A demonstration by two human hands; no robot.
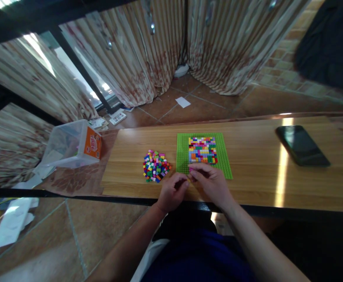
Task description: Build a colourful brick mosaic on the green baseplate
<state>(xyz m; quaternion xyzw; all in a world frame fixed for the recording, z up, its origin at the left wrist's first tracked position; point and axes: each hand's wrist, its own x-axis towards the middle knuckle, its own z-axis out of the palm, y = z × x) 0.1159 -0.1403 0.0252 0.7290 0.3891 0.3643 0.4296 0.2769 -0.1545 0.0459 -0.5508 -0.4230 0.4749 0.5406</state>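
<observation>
A green baseplate (182, 150) lies on the wooden table, with a patch of multicoloured building bricks (202, 150) packed together on it. My right hand (213, 183) is over the plate's near edge, thumb and forefinger pinched on a small pink brick (190, 169). Just left of it, my left hand (174, 190) has its fingers closed in a pinch near the plate's front left corner. Something small and yellowish shows at those fingertips, too tiny to name. A heap of loose bricks (156, 166) lies to the left of the plate.
On the right of the wooden table (250, 156) rests a black smartphone (302, 145). A clear plastic box (68, 144) with an orange label stands beyond the table's left end. Curtains (148, 51) hang behind, and a white paper (183, 102) lies on the tiled floor.
</observation>
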